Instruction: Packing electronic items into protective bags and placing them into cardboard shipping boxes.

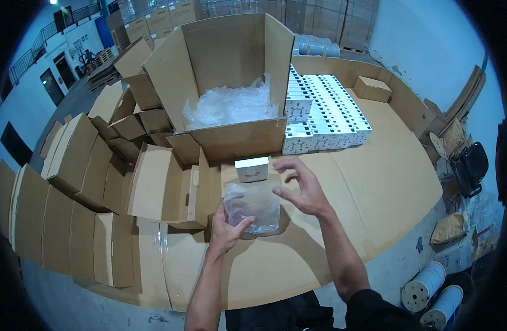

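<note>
My left hand (pixel 227 230) grips a clear plastic bag (pixel 253 207) by its left edge, thumb in front, over the cardboard-covered table. Just beyond the bag's top edge sits a small white box (pixel 252 170) with a little red print on its front. My right hand (pixel 302 189) hovers to the right of the bag and the box, fingers curved and apart, with nothing seen between them. Farther back, a large open carton (pixel 237 138) holds a heap of crumpled clear plastic bags (pixel 234 103).
Rows of stacked white boxes (pixel 330 113) stand right of the large carton. Open brown cartons (pixel 170 187) crowd the left side. A small closed brown box (pixel 372 89) lies at the far right. Cable spools (pixel 424 287) and a black chair (pixel 469 168) stand on the floor at right.
</note>
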Demonstrator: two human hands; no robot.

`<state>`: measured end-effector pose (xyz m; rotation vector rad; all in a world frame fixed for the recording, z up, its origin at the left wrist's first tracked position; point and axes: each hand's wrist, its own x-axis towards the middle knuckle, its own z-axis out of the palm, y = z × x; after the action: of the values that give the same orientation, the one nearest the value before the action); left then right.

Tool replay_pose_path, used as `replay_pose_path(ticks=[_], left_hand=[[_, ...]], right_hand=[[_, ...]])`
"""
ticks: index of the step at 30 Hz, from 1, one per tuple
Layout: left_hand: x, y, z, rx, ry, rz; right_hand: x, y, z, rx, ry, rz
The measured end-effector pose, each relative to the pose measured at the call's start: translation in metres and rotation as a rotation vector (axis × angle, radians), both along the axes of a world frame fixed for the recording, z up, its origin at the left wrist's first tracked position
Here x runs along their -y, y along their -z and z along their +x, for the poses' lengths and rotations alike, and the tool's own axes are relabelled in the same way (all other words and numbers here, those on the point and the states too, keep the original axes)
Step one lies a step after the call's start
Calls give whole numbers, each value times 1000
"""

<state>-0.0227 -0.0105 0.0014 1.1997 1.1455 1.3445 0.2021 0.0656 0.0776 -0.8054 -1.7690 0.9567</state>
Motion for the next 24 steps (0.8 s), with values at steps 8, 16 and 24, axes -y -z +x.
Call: replay_pose_path(ticks=[8,16,24], left_hand=[[4,-10,3,-11,96,27],[0,-8,2,-11,67,132],[3,-9,-9,-52,84,-200]], right_hand=[[-53,-22,-18,204,-613,-403],[-49,-36,-27,502,-586,-261],[-32,-43,-34,413,-407,277]])
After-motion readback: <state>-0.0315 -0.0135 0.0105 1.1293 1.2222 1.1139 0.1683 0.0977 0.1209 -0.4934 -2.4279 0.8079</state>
